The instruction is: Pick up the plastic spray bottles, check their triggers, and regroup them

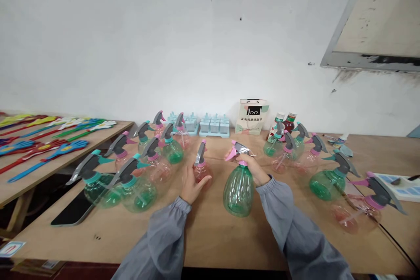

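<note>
My left hand (192, 183) is wrapped around the body of a small pink spray bottle (204, 174) with a grey and pink trigger head. The thumb lies across its front, and the bottle stands upright on the table. To its right, my right hand (254, 167) grips a green spray bottle (238, 194) at the neck, just under its grey and pink trigger head (240, 148). This bottle is upright, in front of the pink one; whether its base touches the table I cannot tell. Both bottles are see-through.
Several pink and green spray bottles stand left (139, 192) and right (328, 183) on the wooden table (226, 245). A phone (74, 208) lies at left. Ice-pop moulds (215, 126), a paper bag (251, 118) and red bottles (290, 122) line the wall. Colourful plastic hands (70, 148) cover another table.
</note>
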{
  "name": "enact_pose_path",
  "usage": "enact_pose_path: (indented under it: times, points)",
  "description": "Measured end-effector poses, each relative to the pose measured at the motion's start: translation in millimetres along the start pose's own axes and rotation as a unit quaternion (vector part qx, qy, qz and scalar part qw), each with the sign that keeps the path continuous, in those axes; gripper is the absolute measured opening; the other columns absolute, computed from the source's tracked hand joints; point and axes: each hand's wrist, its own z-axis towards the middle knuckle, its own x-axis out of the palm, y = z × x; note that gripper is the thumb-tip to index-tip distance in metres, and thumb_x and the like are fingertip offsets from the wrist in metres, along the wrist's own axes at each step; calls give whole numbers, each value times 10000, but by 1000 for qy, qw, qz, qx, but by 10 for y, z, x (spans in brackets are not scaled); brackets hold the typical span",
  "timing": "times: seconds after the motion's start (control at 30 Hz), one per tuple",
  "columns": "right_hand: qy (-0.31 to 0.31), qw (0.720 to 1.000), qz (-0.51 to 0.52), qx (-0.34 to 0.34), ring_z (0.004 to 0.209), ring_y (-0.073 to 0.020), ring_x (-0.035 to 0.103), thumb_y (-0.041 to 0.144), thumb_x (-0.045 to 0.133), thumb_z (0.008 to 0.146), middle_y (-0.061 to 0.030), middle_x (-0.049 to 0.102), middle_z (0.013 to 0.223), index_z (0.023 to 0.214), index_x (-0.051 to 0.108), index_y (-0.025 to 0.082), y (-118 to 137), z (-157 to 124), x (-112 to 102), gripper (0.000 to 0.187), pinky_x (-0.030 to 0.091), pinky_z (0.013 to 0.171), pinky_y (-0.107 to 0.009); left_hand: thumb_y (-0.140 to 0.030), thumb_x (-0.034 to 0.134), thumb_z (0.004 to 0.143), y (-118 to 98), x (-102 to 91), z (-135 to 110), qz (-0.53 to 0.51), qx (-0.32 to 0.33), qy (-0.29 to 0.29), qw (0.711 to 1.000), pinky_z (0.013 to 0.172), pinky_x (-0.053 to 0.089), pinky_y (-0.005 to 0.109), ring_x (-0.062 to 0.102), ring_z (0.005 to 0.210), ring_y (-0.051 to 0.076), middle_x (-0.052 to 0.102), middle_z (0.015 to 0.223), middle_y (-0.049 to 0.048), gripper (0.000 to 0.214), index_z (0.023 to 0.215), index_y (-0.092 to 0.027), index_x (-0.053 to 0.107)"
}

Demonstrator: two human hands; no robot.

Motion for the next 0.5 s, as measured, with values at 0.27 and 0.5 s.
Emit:
enact_pose_path:
  times: [0.27,0.5]
  points:
    - [-115,987,-89,-69,870,-256,686,373,702,651,-33,747,774,807,747,249,-7,-230,-256,204,512,895,-412,-585,748,720,-7,-17,9,-15,-8,12,1000,925,492,481,605,1046,301,591,1056,85,647,1194,-199,536]
    - [-310,909,-258,-103,618,-184,588,505,784,692,22,611,583,784,739,214,27,-758,-1065,308,504,627,-336,-608,709,747,3,-10,10,-3,7,7,1000,919,486,481,597,1022,295,585,1034,77,608,1167,-204,536]
